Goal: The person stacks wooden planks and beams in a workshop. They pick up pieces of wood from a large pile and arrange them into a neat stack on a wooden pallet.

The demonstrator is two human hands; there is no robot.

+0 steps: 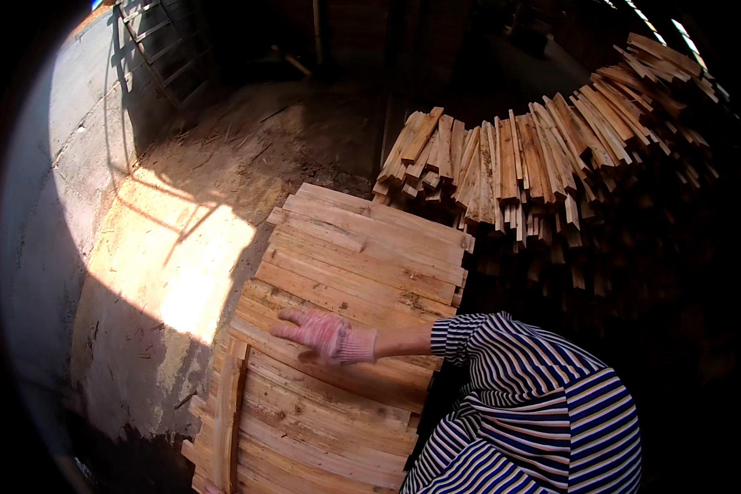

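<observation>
My right hand (325, 336), in a pink and white knitted glove, reaches leftward over a stack of wooden boards (362, 255). Its fingers are stretched out and apart, slightly blurred, with nothing seen in them. Whether the palm touches the wood I cannot tell. The boards lie side by side, with uneven ends. Across their left part runs a narrow wooden strip (229, 416), set crosswise to them. Of my left hand only a small pinkish glove bit (212, 490) seems to show at the lower edge, near that strip's end; its fingers are hidden.
Behind and to the right, a long pile of cut wood pieces (519, 160) curves away into shadow. A ladder (160, 49) leans at the far left by a pale wall (33, 214). Sunlight falls on the dirt floor (165, 255) left of the boards, among scattered wood scraps.
</observation>
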